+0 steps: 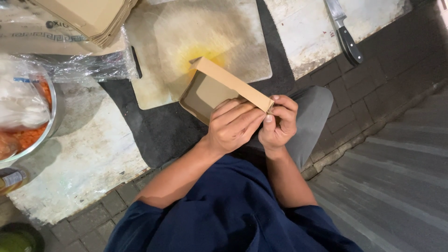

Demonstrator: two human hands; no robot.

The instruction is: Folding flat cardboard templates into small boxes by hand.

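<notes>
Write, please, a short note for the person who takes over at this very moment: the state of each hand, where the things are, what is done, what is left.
Left hand: grips the near end of the brown cardboard box, fingers across it.
Right hand: pinches the same box's near corner.
The box is held above the stained pale cutting board; its side walls stand up.
Flat brown cardboard blanks are stacked at top left; a black-handled knife lies at top right; a metal bowl of food is at left.
Done: walls raised. Left: the pinched corner looks unfinished.

Both forearms converge in front, left hand [232,125] and right hand [278,122] touching, fingers curled in pinch.
</notes>
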